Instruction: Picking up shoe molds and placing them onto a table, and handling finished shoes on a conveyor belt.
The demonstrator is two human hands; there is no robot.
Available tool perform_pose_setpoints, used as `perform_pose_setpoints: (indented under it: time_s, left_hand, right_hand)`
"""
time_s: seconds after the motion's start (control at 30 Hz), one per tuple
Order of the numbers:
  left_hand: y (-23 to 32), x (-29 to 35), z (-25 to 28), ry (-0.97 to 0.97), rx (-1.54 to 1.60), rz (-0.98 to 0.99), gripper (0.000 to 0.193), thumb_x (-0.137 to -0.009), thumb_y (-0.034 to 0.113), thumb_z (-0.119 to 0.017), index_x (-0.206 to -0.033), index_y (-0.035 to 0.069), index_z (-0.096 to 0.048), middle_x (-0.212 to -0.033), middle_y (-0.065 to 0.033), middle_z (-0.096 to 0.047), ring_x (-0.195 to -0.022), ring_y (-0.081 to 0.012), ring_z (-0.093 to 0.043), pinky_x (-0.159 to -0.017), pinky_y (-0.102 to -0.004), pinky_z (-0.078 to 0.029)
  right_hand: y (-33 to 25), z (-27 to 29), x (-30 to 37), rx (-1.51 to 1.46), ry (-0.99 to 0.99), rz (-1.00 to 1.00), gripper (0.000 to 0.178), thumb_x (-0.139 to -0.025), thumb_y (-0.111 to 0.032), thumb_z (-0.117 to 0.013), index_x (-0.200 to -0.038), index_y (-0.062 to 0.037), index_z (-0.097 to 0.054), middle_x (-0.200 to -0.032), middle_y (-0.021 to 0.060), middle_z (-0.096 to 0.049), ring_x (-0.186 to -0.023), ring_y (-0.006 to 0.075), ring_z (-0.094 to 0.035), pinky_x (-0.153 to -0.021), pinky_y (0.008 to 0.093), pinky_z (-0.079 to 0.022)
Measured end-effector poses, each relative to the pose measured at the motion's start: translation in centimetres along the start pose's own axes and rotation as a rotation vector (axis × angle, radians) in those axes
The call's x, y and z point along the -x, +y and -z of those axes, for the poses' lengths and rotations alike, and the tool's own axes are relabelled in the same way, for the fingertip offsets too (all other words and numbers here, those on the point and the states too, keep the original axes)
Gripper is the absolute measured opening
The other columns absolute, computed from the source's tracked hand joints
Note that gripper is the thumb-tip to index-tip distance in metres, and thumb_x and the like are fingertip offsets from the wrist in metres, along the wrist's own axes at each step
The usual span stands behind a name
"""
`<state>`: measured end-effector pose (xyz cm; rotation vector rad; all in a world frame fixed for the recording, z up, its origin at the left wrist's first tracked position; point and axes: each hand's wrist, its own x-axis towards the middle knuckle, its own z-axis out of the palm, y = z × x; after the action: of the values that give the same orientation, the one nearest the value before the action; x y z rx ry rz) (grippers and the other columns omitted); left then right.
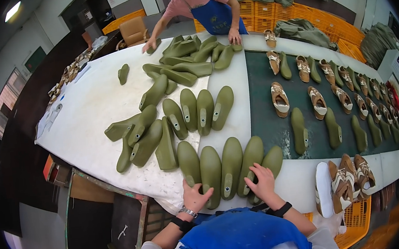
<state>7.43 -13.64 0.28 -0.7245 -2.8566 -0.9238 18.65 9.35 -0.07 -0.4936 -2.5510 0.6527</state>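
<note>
A row of several dark green shoe lasts (211, 171) lies side by side at the table's near edge, right before me. My left hand (197, 196) grips the heel ends of the leftmost lasts, its thumb laid across one and its fingers partly hidden at the outer side. At the right end, my right hand (262, 182) is closed about a last (252, 155), its fingers reaching over toward the outermost last (273, 159). Just beyond stands a second row of green lasts (205, 109). Looser lasts lie piled to the left and farther back.
Across the white table (87, 101), a person in a blue apron (213, 15) touches lasts with both hands. A dark green conveyor belt (270, 132) on the right carries brown shoes and lasts. Brown shoes (344, 182) and a white insole (323, 189) sit near an orange crate (355, 224).
</note>
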Motion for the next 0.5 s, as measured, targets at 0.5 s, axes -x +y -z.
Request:
perform_pose_setpoints:
  time_s: [0.5]
  left_hand:
    - [-13.9, -13.5, -0.7, -0.076, -0.041, 0.539, 0.098, -0.062, 0.035, -0.071, -0.141, 0.017, -0.016, -0.117, -0.0257, -0.042, -0.111, -0.0395, -0.044, -0.094, -0.0417, -0.039]
  right_hand:
    - [0.6, 0.4, 0.4, 0.014, 0.004, -0.007, 0.042, -0.069, -0.032, -0.070, -0.102, -0.0088, -0.060, -0.112, 0.0124, -0.057, -0.098, 0.0280, -0.056, -0.091, 0.0437, -0.037]
